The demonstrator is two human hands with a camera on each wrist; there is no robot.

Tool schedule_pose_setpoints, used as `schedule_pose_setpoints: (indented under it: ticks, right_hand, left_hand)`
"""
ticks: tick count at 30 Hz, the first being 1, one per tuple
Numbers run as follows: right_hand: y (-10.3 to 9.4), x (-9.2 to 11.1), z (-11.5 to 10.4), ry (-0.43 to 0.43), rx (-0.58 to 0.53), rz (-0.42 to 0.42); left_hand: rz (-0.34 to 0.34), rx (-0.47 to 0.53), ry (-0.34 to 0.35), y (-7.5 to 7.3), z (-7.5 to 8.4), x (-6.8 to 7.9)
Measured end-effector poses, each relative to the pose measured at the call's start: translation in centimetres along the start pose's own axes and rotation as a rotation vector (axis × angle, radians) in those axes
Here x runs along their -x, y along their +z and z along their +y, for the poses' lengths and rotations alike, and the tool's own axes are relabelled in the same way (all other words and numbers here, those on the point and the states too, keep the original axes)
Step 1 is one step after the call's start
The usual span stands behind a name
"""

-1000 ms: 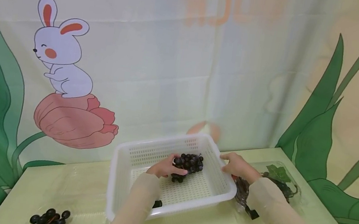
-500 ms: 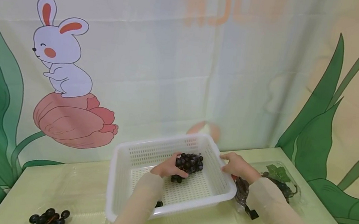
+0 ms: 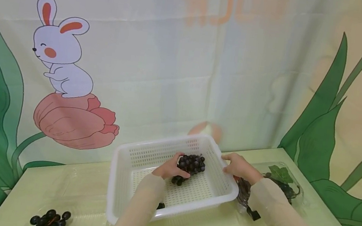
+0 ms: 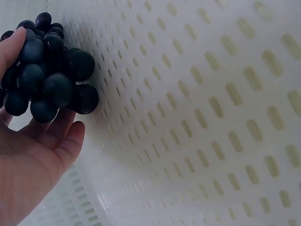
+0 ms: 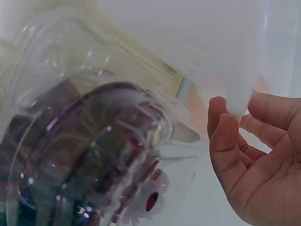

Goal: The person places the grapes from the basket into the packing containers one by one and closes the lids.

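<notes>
A white plastic basket [image 3: 196, 204] with slotted walls stands on the table. Inside it my left hand [image 3: 167, 167] grips a bunch of dark grapes [image 3: 193, 163]. In the left wrist view, the thumb lies over the grapes [image 4: 51, 70] and the other fingers curl beneath them. At the basket's right end my right hand [image 3: 240, 167] holds the rim. Seen from the right wrist, the thumb and fingers of that hand [image 5: 263, 155] pinch the rim from both sides. Another dark piece [image 3: 161, 206] shows near the front wall, mostly hidden by my left sleeve.
To the right of the basket lies a clear plastic package [image 5: 94, 141] with dark, glossy contents, partly under my right arm. A green leaf [image 3: 281, 174] shows there too. Another bunch of dark grapes [image 3: 50, 221] lies at the table's front left. A printed curtain [image 3: 159, 68] hangs behind.
My left hand has shifted slightly to the right around the grapes. The right hand and the basket look unmoved.
</notes>
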State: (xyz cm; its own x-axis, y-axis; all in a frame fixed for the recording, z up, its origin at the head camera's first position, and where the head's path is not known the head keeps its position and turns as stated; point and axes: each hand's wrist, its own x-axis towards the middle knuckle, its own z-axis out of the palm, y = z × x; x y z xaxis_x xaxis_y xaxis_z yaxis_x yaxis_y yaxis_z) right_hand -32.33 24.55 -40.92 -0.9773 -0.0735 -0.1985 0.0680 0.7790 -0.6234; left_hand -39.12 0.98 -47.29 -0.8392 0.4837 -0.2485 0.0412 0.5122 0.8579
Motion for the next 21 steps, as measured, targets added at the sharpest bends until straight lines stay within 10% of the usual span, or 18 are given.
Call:
schedule_pose_setpoints:
  ticks: [21]
  right_hand:
    - [-0.10,-0.10,0.14,0.005,0.002,-0.007]
  left_hand:
    - [0.039,0.021,0.045,-0.06,0.01,-0.04]
